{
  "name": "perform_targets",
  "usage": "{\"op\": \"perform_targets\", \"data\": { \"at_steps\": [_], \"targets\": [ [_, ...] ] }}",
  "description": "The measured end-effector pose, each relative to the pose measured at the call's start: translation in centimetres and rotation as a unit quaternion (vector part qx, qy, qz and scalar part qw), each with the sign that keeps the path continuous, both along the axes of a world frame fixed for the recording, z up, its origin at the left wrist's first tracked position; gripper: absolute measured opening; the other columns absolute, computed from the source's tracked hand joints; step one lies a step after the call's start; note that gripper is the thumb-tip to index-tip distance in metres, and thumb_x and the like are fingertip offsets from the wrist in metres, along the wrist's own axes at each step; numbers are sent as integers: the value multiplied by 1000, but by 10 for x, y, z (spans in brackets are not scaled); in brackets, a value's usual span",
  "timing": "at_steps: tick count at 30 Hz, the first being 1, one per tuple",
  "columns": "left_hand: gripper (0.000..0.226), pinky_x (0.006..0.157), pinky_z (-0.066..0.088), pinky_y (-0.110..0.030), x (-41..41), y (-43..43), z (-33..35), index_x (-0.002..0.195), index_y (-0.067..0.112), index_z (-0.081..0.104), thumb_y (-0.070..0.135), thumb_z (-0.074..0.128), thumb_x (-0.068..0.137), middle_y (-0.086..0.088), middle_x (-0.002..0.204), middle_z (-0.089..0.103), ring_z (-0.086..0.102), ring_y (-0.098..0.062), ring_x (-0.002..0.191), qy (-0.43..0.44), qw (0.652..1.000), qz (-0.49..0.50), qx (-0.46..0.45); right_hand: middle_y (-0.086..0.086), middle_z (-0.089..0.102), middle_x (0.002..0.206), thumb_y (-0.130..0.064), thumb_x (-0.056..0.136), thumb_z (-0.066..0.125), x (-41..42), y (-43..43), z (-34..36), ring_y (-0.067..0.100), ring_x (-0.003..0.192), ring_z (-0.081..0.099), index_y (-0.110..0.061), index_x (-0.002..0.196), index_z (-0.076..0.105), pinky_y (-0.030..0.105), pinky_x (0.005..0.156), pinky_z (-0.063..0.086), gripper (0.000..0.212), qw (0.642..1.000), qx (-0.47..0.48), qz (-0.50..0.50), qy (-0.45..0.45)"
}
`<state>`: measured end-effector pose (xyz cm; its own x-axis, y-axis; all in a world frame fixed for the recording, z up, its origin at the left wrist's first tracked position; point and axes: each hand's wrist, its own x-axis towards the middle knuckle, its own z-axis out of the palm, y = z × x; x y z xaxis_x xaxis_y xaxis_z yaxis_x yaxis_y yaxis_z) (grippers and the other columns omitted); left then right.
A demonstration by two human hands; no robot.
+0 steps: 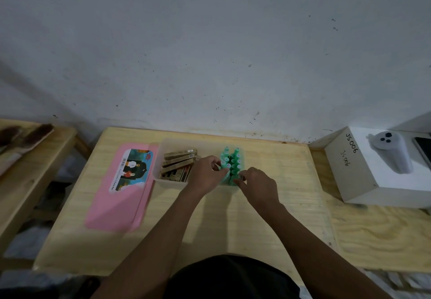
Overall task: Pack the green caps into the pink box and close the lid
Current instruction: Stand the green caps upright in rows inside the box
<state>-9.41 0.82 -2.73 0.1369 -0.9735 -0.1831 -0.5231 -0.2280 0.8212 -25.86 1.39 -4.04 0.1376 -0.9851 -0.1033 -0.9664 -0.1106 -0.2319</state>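
While curled, both hands' fingertips (225, 170) on green caps (232, 165).

Both arms out fwd; left hand (205, 175) & right hand (257, 185) close together, fingers curled, pinching.

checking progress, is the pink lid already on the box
No, the pink lid lies flat on the table to the left of the open box, apart from it.

Hands (229, 178) on boxed green caps (231, 167)
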Motion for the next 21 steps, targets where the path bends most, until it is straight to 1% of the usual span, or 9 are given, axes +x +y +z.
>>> {"op": "perform_targets", "data": {
  "at_steps": [3,7,11,12,14,17,21],
  "targets": [
    [26,69,51,-29,-2,0,-5,93,18,70,33,75,74,2,80,67,63,-15,75,-15,1000,5,18,1,65,98,-42,92,57,10,-3,-3,21,90,62,-20,97,70,30,66,43,27,999,8,-18,25],
    [30,71,57,-35,-3,1,-10,93,18,71,38,75,72,1,83,71,67,-16,78,-23,999,6,36,-1,68,91,-46,89,60,18,-10,-1,20,86,64,-21,93,69,31,70,35,27,994,4,-31,108],
    [27,72,58,-37,-4,2,-13,91,18,73,36,74,71,1,84,72,68,-16,78,-34,998,3,46,-3,67,85,-34,90,61,24,-14,1,19,80,64,-21,85,62,32,71,30,14,987,16,-72,141],
    [25,72,57,-36,-4,2,-13,91,18,73,34,74,72,0,84,73,68,-17,78,-36,998,3,48,-3,68,85,-32,89,60,24,-15,1,19,80,64,-21,84,59,32,71,30,12,987,20,-78,141],
    [22,72,57,-35,-5,1,-13,91,17,73,31,73,74,-1,84,73,68,-18,78,-38,998,3,52,-2,68,89,-31,89,60,23,-17,0,20,83,66,-20,88,59,32,73,30,11,987,31,-82,138],
    [15,68,56,-35,-6,1,-15,84,18,73,29,71,75,-1,78,73,68,-18,73,-50,997,-5,60,0,68,96,-32,90,58,20,-19,1,22,89,66,-17,98,60,32,75,31,17,988,48,-73,125],
    [13,64,58,-39,-9,0,-20,76,14,73,25,69,73,-5,70,71,67,-23,68,-62,996,-9,59,1,67,105,-34,89,56,13,-20,-3,23,95,65,-16,106,62,32,78,37,25,992,75,-77,69]
  ]
}}
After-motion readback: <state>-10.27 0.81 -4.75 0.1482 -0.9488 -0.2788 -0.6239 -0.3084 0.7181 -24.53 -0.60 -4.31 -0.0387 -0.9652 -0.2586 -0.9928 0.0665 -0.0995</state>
